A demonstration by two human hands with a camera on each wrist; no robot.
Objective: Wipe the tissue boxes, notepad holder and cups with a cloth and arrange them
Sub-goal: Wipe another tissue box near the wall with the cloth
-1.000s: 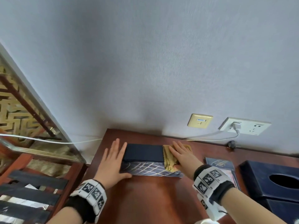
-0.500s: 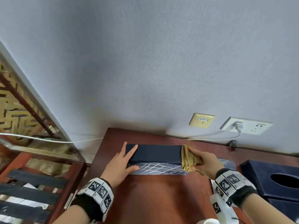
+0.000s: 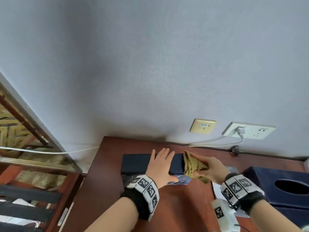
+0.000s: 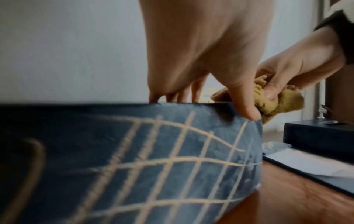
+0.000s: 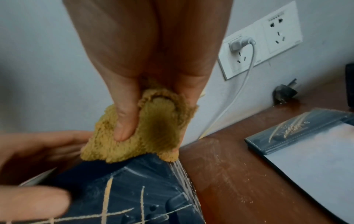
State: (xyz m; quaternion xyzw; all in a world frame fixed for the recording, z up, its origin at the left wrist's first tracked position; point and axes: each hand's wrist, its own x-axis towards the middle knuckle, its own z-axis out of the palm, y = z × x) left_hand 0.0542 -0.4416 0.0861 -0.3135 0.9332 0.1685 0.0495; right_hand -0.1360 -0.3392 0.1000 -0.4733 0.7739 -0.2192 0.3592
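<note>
A dark blue tissue box (image 3: pixel 137 163) with a pale grid pattern on its front (image 4: pixel 153 159) lies on the red-brown table (image 3: pixel 184 206) near the wall. My left hand (image 3: pixel 160 166) rests flat on its top with straight fingers, the thumb pressing the front edge. My right hand (image 3: pixel 210 168) pinches a mustard cloth (image 3: pixel 194 166) against the box's right end (image 5: pixel 134 189); in the right wrist view the thumb presses into the cloth (image 5: pixel 149 128). A second dark tissue box (image 3: pixel 270 180) with an oval opening stands at the right. The notepad holder (image 5: pixel 306 136) lies between the two boxes.
The wall rises close behind the table, with a socket plate (image 3: pixel 249 131), a plugged-in white cable (image 5: pixel 243 84) and a loose black plug (image 5: pixel 285 92). The table's left edge (image 3: pixel 93 164) drops toward a slatted wooden rack (image 3: pixel 33 206). Dust specks lie on the wood.
My left hand slid from the box's left end to the middle of its top. My right hand drew the cloth off the top to the right end and bunched it.
</note>
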